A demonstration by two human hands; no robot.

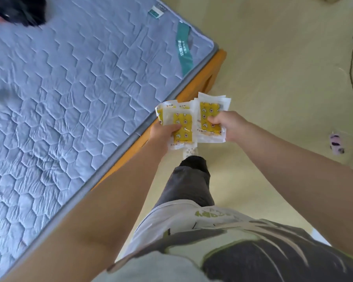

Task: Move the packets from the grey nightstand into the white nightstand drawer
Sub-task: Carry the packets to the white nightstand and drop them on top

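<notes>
Head view showed the left hand [163,133] and right hand [228,125] each gripping a fan of yellow packets [182,127], held out in front beside the bed [69,98], presumably for carrying; neither nightstand was visible.

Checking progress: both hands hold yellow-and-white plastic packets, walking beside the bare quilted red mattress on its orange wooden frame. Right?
Not quite: the head view shows the quilted mattress is lavender-grey, not red. Left hand and right hand each hold yellow-and-white plastic packets beside its orange wooden frame.
</notes>
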